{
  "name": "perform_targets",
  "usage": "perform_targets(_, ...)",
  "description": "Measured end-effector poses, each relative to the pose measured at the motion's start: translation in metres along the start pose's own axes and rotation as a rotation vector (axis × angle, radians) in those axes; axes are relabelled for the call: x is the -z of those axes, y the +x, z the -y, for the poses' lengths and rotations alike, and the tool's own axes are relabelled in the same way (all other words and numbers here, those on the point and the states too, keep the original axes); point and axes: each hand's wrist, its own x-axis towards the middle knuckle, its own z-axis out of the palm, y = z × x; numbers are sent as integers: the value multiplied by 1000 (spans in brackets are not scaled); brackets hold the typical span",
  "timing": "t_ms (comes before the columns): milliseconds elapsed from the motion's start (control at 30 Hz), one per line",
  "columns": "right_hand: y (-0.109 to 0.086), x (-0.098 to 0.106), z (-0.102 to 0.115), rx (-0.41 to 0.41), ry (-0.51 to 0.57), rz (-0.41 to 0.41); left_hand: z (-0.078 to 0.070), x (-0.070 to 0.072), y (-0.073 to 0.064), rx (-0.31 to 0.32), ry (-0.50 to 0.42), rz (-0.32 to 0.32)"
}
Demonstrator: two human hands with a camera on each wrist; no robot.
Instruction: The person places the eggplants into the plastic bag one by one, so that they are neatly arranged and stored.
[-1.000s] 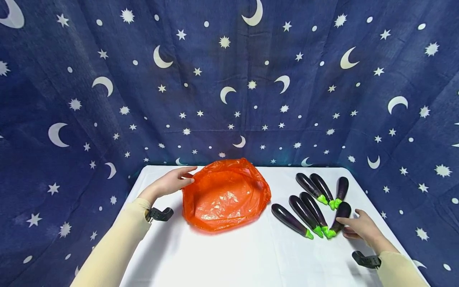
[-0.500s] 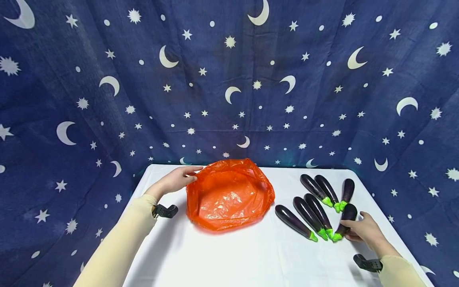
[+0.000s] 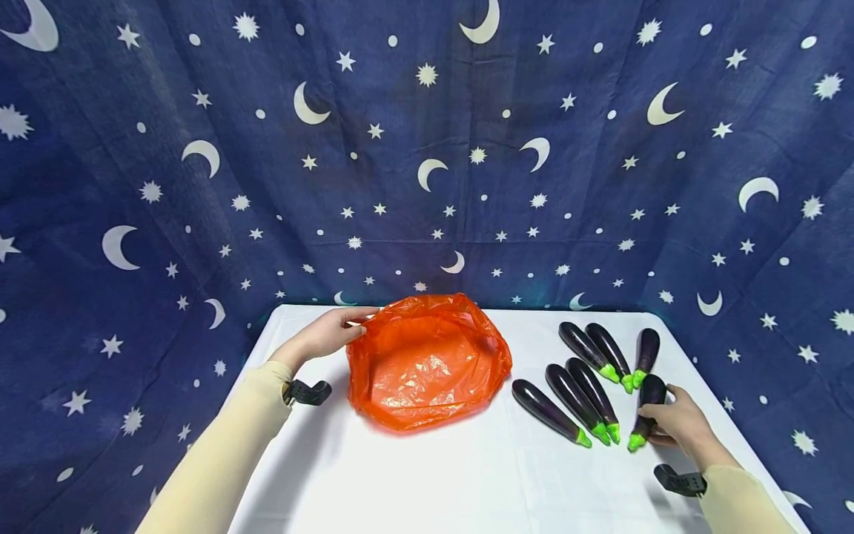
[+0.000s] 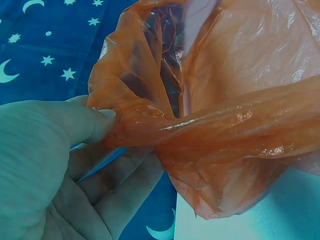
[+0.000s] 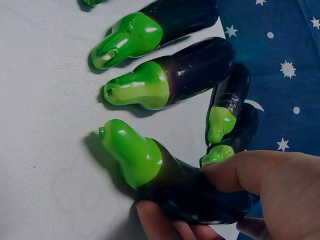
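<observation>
An orange plastic bag [image 3: 427, 371] lies spread with its mouth gaping on the left part of the table. Its left rim is pinched between thumb and fingers of my left hand [image 3: 323, 335], as the left wrist view shows on the bag's edge [image 4: 135, 120]. At the right, my right hand [image 3: 683, 424] grips a dark purple eggplant [image 3: 650, 404] with a green stem end, thumb on top and fingers underneath. In the right wrist view this eggplant [image 5: 195, 192] tilts slightly, close above the cloth. Several other eggplants [image 3: 577, 400] lie beside it.
The table [image 3: 427, 482] has a white cover. A blue curtain [image 3: 460, 185] with moons and stars hangs behind and at both sides. More eggplants [image 3: 587, 348] lie toward the back right, close behind the held one.
My right hand has shifted the gripped eggplant slightly to the right, away from its neighbours' stem ends. My left hand keeps its pinch on the bag, which looks unchanged.
</observation>
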Motion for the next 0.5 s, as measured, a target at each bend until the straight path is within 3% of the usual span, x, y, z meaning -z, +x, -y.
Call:
perform_targets(367, 0, 3, -6, 14, 15, -2, 1, 0, 1, -33, 1, -2)
perform_targets(500, -4, 8, -4, 62, 15, -10, 3, 0, 2, -36, 9, -5)
